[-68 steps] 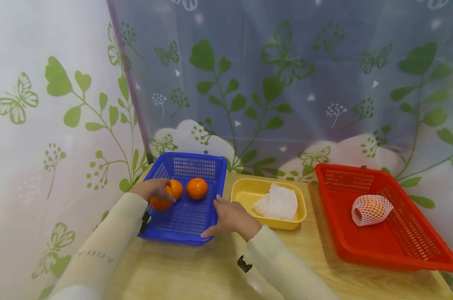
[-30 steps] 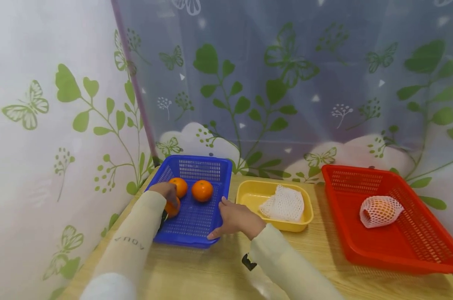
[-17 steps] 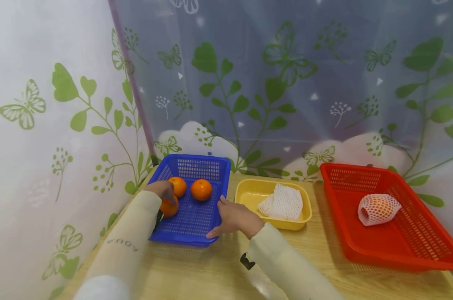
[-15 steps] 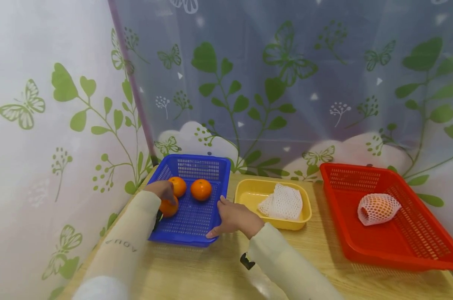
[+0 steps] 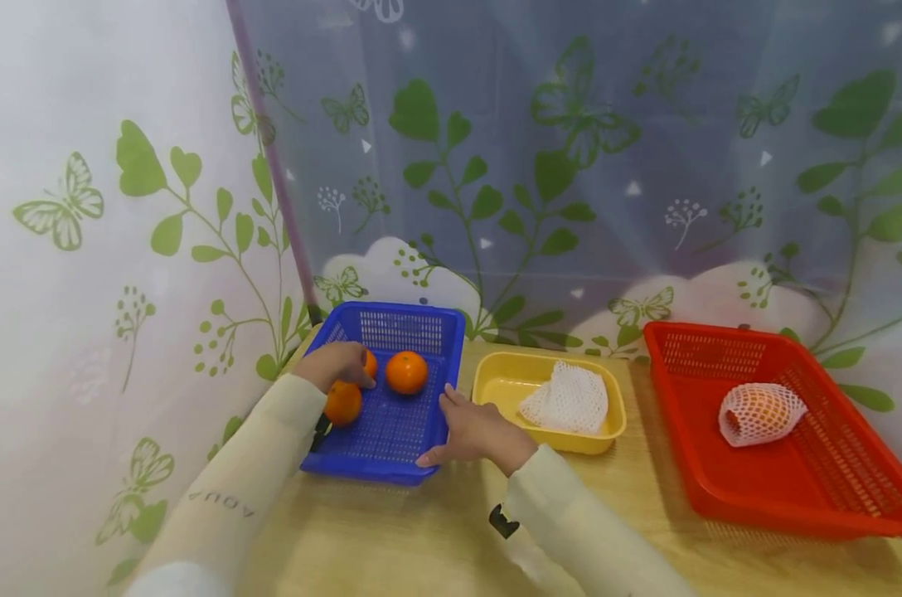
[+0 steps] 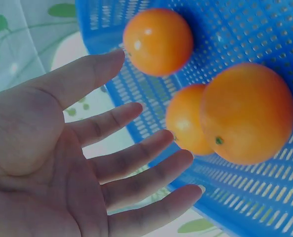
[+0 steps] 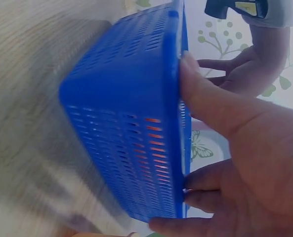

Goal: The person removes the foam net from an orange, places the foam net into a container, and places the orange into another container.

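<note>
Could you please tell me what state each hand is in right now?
Left hand: open, holding nothing, near the oranges.
Right hand: open, fingers spread against the edge of the blue basket.

head: above, forward-down | left wrist: close, into blue basket (image 6: 230,37) | right wrist: close, outside same basket

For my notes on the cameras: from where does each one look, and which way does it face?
Head: worn on the head, facing forward and down at the blue basket, yellow tray and red basket; left hand, right hand and sleeves show.
Left wrist: worn there, facing past the left hand at oranges; only that hand shows.
Right wrist: worn there, facing the blue basket's outer side; both hands show.
Shared: both hands appear in head and right wrist views.
</note>
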### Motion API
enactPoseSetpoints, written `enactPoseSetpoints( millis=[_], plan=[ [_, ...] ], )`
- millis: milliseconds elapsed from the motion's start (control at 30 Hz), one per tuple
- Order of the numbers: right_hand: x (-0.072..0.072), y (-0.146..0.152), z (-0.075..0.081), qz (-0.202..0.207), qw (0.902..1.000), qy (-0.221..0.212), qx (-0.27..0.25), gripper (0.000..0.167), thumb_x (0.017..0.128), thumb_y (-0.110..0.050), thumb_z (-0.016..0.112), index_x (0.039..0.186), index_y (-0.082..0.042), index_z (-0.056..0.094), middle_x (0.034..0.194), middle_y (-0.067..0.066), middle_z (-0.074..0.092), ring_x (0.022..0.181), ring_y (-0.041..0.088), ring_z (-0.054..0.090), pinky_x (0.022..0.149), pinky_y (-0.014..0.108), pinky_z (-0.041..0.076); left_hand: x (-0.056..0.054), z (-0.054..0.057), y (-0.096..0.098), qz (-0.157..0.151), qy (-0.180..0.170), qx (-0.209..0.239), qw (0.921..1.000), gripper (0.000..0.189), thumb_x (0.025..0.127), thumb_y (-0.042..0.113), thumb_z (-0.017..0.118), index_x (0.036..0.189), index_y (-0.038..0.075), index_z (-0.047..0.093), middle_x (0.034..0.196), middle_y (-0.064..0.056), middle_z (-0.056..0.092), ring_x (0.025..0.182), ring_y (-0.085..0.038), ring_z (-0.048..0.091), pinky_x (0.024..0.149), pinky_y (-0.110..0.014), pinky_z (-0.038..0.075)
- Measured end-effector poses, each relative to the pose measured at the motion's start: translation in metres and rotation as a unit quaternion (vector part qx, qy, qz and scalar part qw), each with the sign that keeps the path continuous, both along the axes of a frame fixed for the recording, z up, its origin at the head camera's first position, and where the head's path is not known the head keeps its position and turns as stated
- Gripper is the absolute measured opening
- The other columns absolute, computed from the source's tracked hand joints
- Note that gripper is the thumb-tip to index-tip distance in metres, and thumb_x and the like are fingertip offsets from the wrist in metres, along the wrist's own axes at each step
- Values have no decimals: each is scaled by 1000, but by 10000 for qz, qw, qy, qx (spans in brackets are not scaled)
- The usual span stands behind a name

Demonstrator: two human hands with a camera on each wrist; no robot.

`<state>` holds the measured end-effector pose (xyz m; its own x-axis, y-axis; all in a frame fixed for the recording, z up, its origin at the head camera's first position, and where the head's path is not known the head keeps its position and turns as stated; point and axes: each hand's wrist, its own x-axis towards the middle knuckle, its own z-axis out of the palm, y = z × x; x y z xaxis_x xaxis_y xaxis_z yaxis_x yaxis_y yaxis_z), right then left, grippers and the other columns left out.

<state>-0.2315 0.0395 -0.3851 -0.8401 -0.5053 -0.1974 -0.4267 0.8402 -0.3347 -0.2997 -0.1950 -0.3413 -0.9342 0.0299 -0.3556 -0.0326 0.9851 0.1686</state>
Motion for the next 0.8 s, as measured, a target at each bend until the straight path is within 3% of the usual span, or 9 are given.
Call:
enactPoseSetpoints(
  millis=[233,433,567,800],
  plan=[
    [1,8,-5,53,9990,338,-298,102,78,-62,70,149,0,32,158,13,26,144,29,27,113,58,19,7,8,12,-456,127,-128,9988,48,91,37,66,125,4,57,124,-18,58,118,-36,52,102,-49,40],
    [9,18,-18,108,9955,828,-441,96,82,-62,66,147,2,37,154,16,33,142,36,28,113,61,16,20,9,27,-551,142,-17,9984,58,93,38,63,139,5,49,141,-19,49,131,-38,42,109,-56,32],
    [16,30,-22,119,9933,1092,-351,96,81,-62,67,147,2,37,153,17,34,141,39,27,112,61,17,30,7,36,-594,184,86,9980,61,94,40,61,145,10,45,145,-15,47,132,-38,42,108,-62,28],
    [26,62,-11,79,9916,1254,-309,92,84,-56,68,147,3,36,154,19,31,142,41,25,114,60,14,48,7,56,-1010,724,185,9921,62,94,40,61,147,13,41,142,-15,50,127,-37,48,103,-58,38]
  ],
)
